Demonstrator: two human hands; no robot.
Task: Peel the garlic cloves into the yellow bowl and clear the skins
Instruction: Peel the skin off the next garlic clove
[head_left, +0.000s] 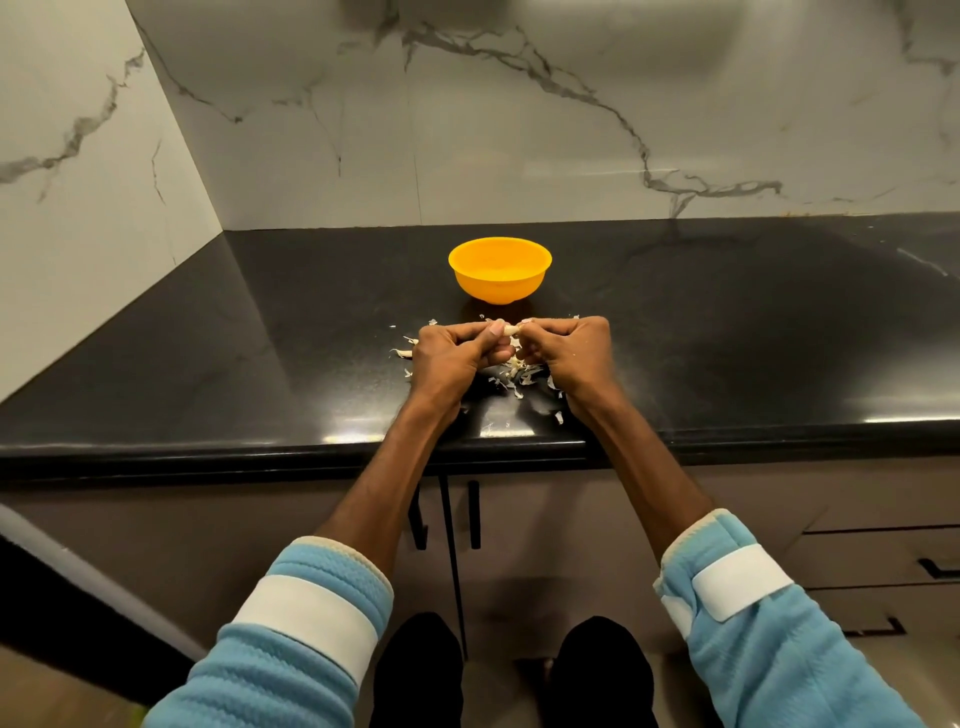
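Yellow bowl (500, 270) sits at twelve o'clock, near and equally far from left hand (452, 358) and right hand (571, 353), which both pinch one clove (511, 329) lying nine-to-three between them.

walls (519, 130): veined white marble | counter (208, 338): glossy black | cabinets (857, 499): grey

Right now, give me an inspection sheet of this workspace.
Surface: black countertop, glossy.
Job's things: yellow bowl upright at the back; garlic clove between left hand and right hand; skins scattered beneath and around them.
Clutter: nothing seen.
Grippers: both hands pinch the clove, fingers curled.
Cables: nothing seen.
Surroundings: marble wall behind; cabinet doors below the counter.
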